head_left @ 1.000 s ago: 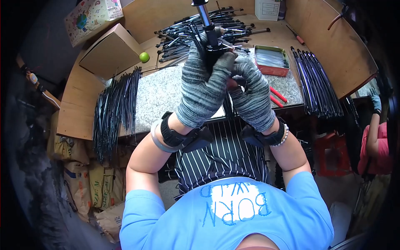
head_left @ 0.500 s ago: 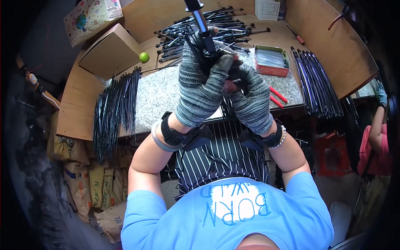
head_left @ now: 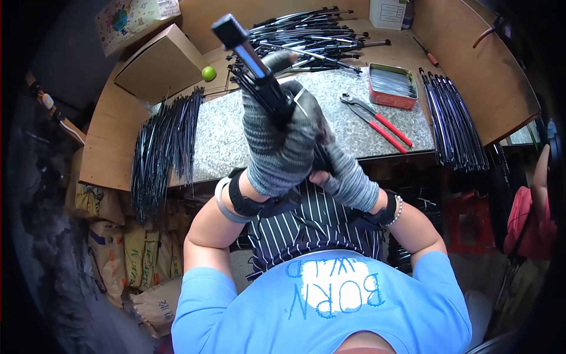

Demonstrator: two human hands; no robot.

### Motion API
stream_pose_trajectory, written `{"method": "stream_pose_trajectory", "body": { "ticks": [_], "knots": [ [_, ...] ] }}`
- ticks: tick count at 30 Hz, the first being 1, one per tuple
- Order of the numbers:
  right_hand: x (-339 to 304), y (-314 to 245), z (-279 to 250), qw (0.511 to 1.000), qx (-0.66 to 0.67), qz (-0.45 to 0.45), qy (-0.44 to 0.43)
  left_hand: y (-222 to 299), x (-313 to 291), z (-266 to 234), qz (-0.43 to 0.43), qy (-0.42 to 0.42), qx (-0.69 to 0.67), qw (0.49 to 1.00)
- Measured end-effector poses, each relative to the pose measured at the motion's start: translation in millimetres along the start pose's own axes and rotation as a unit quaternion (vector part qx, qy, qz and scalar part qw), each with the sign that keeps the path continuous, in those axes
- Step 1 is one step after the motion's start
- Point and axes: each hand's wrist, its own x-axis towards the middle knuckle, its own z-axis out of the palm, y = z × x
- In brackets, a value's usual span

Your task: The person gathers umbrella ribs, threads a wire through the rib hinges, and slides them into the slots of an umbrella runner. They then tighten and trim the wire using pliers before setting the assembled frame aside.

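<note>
Both my hands wear grey striped knitted gloves that leave the fingertips bare. My left hand is wrapped round a folded umbrella frame, a bundle of black ribs about a silver shaft. The shaft leans up and to the left, with a dark blocky end on top. A thin pale strip lies across the frame by my left hand. Lower down, my right hand is closed round the dark ribs, its fingers partly hidden. Red-handled pliers lie on the speckled stone slab to the right.
More umbrella frames are heaped at the back. Bundles of dark ribs lie left and right. A red tin holds thin wires. Cardboard box, green ball and wooden side walls surround the bench. A co-worker's arm shows far right.
The frame's top has tilted to the left and nearer. My right hand has moved down along the ribs, away from my left, uncovering the pliers.
</note>
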Motion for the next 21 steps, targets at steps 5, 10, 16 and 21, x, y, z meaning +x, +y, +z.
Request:
{"method": "stream_pose_trajectory", "body": {
  "ticks": [5, 10, 16, 21],
  "knots": [
    [-24.3, -1.1, -7.1, 0.971, -0.015, 0.141, -0.195, -11.5, -29.2, -29.9, -0.152, -0.05, 0.043, 0.986],
    [14.4, -40.9, -19.0, 0.994, -0.059, 0.009, -0.09, -14.4, -48.8, -14.2, -0.202, 0.064, 0.206, 0.956],
    [12.5, -40.8, -25.3, 0.93, -0.334, -0.115, -0.099, -33.7, -73.7, -31.6, -0.181, 0.06, 0.263, 0.946],
    [10.3, 21.9, -102.1, 0.866, -0.494, 0.038, -0.068, -28.9, -67.2, -54.8, -0.223, 0.094, 0.22, 0.945]
  ]
}}
